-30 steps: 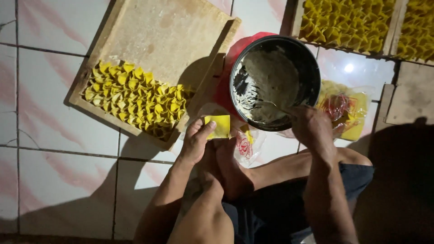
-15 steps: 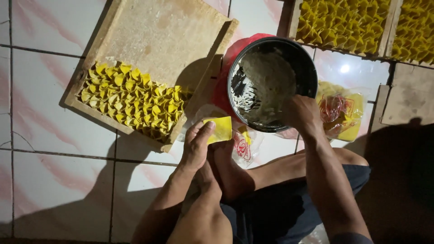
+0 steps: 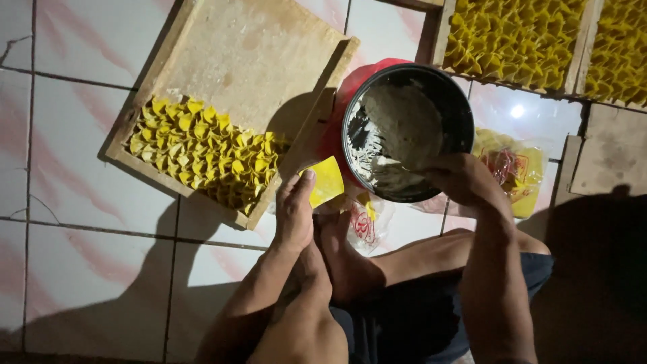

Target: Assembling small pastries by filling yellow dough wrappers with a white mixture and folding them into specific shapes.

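I read the left hand [image 3: 294, 212] as resting low over the tiled floor [image 3: 81, 202], its fingers [image 3: 304, 180] lying pressed together and flat against a yellow square wrapper [image 3: 325, 180], which sits on them just beside the corner of the wooden tray [image 3: 256, 54]. The right hand [image 3: 461, 178] is at the near rim of the dark round bowl [image 3: 465, 114], touching it; I cannot tell whether its fingers are closed on anything, as they curl out of sight. The bowl holds a pale grey paste [image 3: 404, 125] and stands on a red base [image 3: 340, 128] between the tray and a clear bag of yellow sheets [image 3: 515, 172]. Rows of folded yellow pieces [image 3: 202, 152] fill the near end of the tray. Two further trays of folded pieces [image 3: 512, 37] lie at the far edge.
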